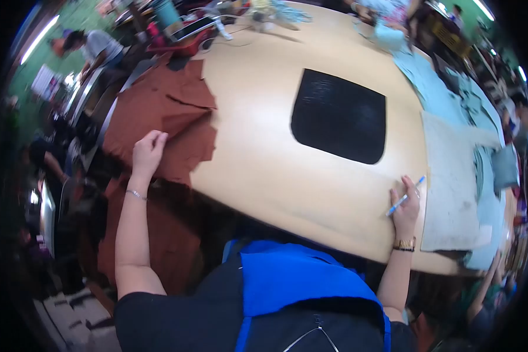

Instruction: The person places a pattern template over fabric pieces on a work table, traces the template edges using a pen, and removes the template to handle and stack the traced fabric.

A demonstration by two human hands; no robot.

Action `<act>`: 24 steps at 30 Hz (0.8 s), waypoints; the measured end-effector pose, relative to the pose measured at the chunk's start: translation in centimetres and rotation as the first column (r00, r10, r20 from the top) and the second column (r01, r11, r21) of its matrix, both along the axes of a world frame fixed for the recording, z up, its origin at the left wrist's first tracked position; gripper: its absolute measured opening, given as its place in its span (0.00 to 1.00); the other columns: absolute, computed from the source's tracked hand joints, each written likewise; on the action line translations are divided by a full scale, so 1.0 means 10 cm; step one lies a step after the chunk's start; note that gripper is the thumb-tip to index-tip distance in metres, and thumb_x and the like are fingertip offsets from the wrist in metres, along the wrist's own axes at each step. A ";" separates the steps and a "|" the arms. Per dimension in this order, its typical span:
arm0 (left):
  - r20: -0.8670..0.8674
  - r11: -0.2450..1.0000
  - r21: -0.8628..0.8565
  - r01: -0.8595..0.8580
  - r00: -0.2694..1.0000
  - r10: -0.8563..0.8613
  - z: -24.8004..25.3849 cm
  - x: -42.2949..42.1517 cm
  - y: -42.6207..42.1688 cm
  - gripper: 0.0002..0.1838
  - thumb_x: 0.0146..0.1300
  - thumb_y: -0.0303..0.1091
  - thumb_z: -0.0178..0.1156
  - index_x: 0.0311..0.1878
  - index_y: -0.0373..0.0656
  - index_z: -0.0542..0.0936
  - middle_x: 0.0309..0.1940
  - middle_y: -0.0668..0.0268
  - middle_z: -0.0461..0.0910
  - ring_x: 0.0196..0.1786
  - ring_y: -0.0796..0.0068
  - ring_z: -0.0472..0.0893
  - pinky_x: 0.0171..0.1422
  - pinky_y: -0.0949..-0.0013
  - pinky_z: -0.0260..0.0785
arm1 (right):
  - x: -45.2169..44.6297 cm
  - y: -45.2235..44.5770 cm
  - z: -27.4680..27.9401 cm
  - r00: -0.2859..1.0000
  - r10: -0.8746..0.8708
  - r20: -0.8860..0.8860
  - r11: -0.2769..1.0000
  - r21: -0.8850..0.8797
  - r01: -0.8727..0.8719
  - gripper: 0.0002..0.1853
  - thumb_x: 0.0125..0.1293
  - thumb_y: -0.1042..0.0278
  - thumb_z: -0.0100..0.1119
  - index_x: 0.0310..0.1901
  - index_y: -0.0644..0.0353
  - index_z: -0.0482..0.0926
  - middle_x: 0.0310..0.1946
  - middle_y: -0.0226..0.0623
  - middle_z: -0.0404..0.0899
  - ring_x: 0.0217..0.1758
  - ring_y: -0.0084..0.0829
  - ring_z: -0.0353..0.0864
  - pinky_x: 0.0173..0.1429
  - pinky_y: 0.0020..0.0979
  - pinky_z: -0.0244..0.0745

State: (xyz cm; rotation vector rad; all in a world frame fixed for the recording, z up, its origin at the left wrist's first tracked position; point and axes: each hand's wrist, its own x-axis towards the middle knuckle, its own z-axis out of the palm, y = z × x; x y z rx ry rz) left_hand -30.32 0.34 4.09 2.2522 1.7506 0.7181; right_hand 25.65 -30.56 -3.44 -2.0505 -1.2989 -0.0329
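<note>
My left hand (148, 154) is closed in a pinch at a brown leather hide (185, 126), which has ragged edges and a raised fold running across it. Part of the hide hangs down over the table's near edge. A thin blue-and-white pen (400, 202) lies across the fingers of my right hand (409, 208), held above the right side of the table. Between the hands, farther back, a flat black panel (340, 117) with rounded near corners rests on the pale table (252, 141).
Pale blue-green hides (431, 88) and a greyish sheet (452, 182) cover the table's right side. At the back left stand a red tray (185, 50) with a phone-like device, a teal container (166, 13) and cables. Several people work around the room, one (97, 50) at far left.
</note>
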 end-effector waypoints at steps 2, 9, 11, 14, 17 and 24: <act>0.194 0.990 0.133 0.046 0.978 -0.072 0.00 0.26 0.16 0.14 0.73 0.39 0.57 0.40 0.35 0.79 0.25 0.58 0.77 0.29 0.77 0.75 0.37 0.65 0.70 | -0.01 0.01 0.03 1.000 -0.003 -0.006 1.000 0.030 0.003 0.25 0.58 0.74 0.70 0.58 0.62 0.77 0.57 0.49 0.79 0.61 0.47 0.76 0.67 0.41 0.70; 0.553 0.904 0.076 0.420 0.737 -0.389 0.12 2.52 -0.57 0.15 0.73 0.40 0.58 0.36 0.37 0.78 0.19 0.61 0.73 0.24 0.80 0.68 0.28 0.66 0.66 | -0.03 -0.01 0.02 0.999 -0.049 -0.004 0.996 0.079 0.049 0.23 0.55 0.73 0.72 0.53 0.58 0.79 0.54 0.47 0.81 0.56 0.48 0.79 0.63 0.42 0.73; 0.546 0.767 0.050 0.639 0.626 -0.557 -0.11 2.96 -1.03 0.14 0.68 0.42 0.63 0.39 0.38 0.80 0.26 0.55 0.81 0.27 0.62 0.82 0.32 0.61 0.72 | -0.03 0.00 0.01 0.998 -0.054 -0.019 0.994 0.092 0.056 0.23 0.55 0.72 0.72 0.54 0.59 0.78 0.55 0.48 0.81 0.55 0.47 0.79 0.62 0.40 0.74; 0.170 0.515 -0.037 0.856 0.513 -0.841 -0.29 2.98 -1.58 0.22 0.61 0.49 0.67 0.52 0.45 0.82 0.53 0.60 0.82 0.59 0.56 0.78 0.62 0.51 0.69 | -0.01 -0.04 -0.01 0.991 -0.075 -0.108 0.983 0.160 0.092 0.23 0.59 0.71 0.71 0.56 0.60 0.78 0.55 0.47 0.81 0.56 0.43 0.80 0.62 0.38 0.74; 0.013 0.550 -0.030 0.835 0.551 -0.835 -0.55 2.69 -1.70 0.23 0.58 0.51 0.69 0.52 0.51 0.83 0.64 0.63 0.76 0.71 0.61 0.70 0.72 0.41 0.59 | 0.08 -0.06 -0.12 0.964 -0.078 -0.254 0.946 0.285 0.152 0.22 0.64 0.69 0.69 0.58 0.63 0.76 0.55 0.45 0.81 0.58 0.39 0.79 0.62 0.35 0.74; -0.054 0.603 0.005 0.798 0.602 -0.796 -0.46 2.39 -1.78 0.16 0.58 0.49 0.68 0.46 0.52 0.85 0.59 0.67 0.79 0.67 0.59 0.73 0.67 0.39 0.62 | -0.25 -0.02 0.17 0.963 0.269 0.033 0.916 0.299 -0.266 0.25 0.53 0.65 0.77 0.52 0.59 0.79 0.53 0.44 0.82 0.58 0.42 0.80 0.63 0.43 0.73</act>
